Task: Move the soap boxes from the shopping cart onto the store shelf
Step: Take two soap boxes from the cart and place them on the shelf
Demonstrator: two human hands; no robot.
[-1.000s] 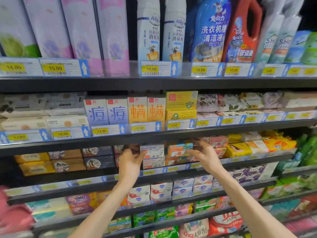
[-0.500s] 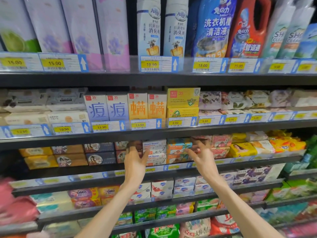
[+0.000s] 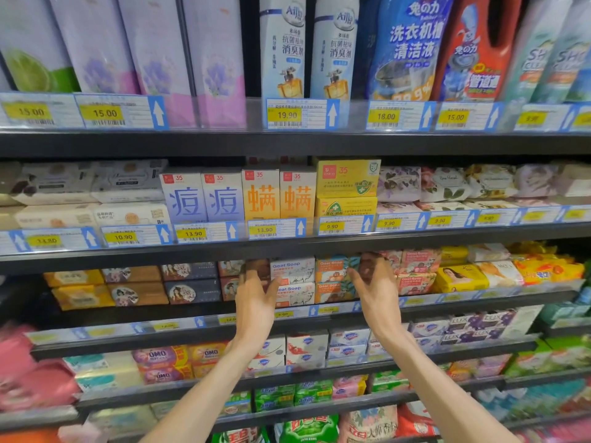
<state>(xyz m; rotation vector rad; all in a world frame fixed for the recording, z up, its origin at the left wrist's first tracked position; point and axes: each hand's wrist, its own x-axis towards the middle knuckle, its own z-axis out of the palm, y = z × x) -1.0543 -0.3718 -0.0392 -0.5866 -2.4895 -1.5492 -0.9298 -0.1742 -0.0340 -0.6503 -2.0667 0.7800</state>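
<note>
Dark metal store shelving [image 3: 287, 145] fills the frame, tiers edged with yellow price tags [image 3: 287, 115]. On the third tier at centre, white and blue Goat Soap boxes [image 3: 292, 270] sit stacked two high, touching orange Goat Soap boxes [image 3: 332, 271] just to their right. The left hand [image 3: 256, 298] flanks the stack's left side, fingers straight, thumb against the lower white box. The right hand [image 3: 374, 282] flanks the right side, fingers spread and relaxed, gripping nothing
</note>
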